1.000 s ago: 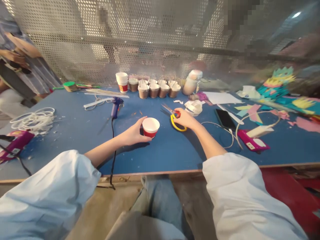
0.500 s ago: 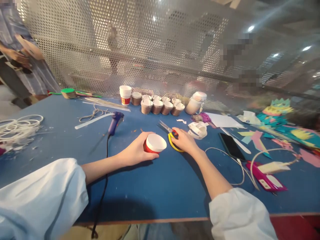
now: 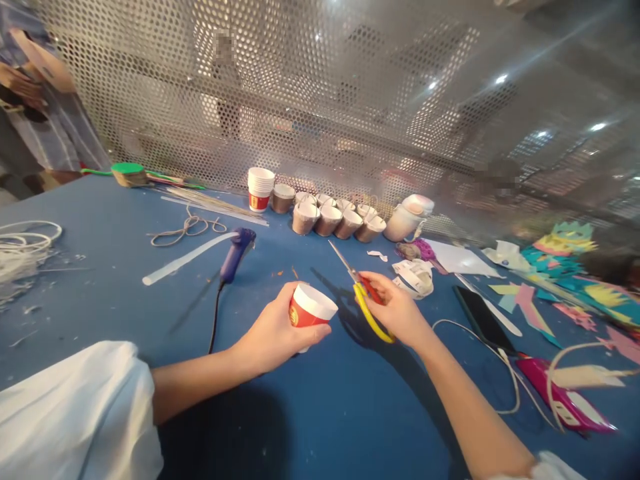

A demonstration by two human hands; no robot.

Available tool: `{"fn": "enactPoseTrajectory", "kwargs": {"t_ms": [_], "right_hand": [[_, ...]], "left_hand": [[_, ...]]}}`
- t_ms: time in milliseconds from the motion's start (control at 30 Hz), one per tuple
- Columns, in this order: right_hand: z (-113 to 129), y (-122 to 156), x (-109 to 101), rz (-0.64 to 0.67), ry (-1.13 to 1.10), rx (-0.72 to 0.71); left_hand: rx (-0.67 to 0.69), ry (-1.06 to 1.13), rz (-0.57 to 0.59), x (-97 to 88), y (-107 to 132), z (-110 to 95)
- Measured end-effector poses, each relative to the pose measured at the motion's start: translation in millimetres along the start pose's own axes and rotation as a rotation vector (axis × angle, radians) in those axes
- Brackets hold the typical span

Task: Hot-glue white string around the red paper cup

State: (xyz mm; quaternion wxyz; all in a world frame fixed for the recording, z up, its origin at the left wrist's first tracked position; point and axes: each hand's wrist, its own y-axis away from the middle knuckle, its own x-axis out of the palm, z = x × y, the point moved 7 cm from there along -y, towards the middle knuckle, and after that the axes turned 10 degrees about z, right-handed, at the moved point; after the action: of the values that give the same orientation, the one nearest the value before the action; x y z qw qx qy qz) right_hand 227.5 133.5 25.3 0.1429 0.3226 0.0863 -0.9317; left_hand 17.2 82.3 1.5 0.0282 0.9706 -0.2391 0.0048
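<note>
My left hand (image 3: pixel 273 333) is wrapped round a red paper cup (image 3: pixel 309 311) with a white rim, tilted and lifted off the blue table (image 3: pixel 120 300). My right hand (image 3: pixel 395 310) grips the yellow handles of a pair of scissors (image 3: pixel 363 293); the blades point up and left, raised above the table. Cup and scissors are a short gap apart.
A blue glue gun (image 3: pixel 236 248) with its black cord lies left of the cup. A stack of cups (image 3: pixel 261 189) and several brown-wrapped cups (image 3: pixel 330 217) line the back by the perforated screen. A phone (image 3: pixel 481 320), cables, paper strips (image 3: pixel 414 277) and coloured paper cutouts (image 3: pixel 560 260) lie at right. Another person (image 3: pixel 30 100) stands far left.
My right hand picked the scissors up from the table. My left hand lifted and tilted the cup. The view moved closer to the table.
</note>
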Motion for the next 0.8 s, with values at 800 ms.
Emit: {"fn": "enactPoseTrajectory", "kwargs": {"t_ms": [800], "right_hand": [[77.2,59.3,21.0,0.133,0.626,-0.429]], "left_hand": [[0.077,-0.338,-0.227,-21.1,-2.7,-9.1]]}}
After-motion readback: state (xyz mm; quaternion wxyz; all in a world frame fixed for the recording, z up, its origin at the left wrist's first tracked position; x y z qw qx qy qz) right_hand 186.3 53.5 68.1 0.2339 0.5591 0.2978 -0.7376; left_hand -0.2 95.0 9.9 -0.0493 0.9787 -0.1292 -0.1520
